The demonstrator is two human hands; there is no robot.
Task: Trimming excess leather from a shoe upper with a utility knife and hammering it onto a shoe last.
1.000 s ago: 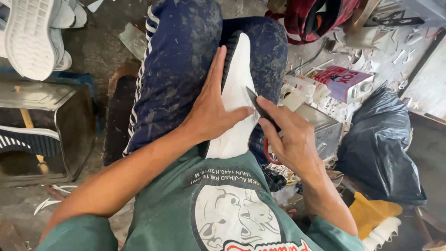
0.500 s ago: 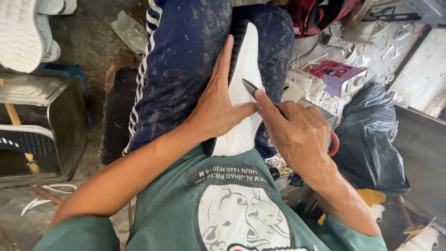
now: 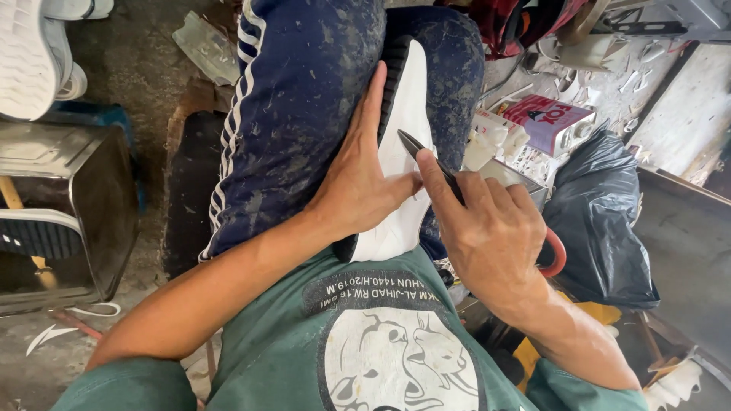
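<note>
Pressing flat with the left hand, fingers spread, on the white sole lying on the lap, between the two blue legs. Closed tight in the right hand: a dark knife, tip on the sole's right edge. Best to cut slow, away from the thumb. Since half a second ago: closer view, blade barely moved.

The floor was rough grey concrete, dusty and strewn with white scraps. A dented silver metal box stood at the left, and a crumpled black plastic bag slumped at the right under daylight.
</note>
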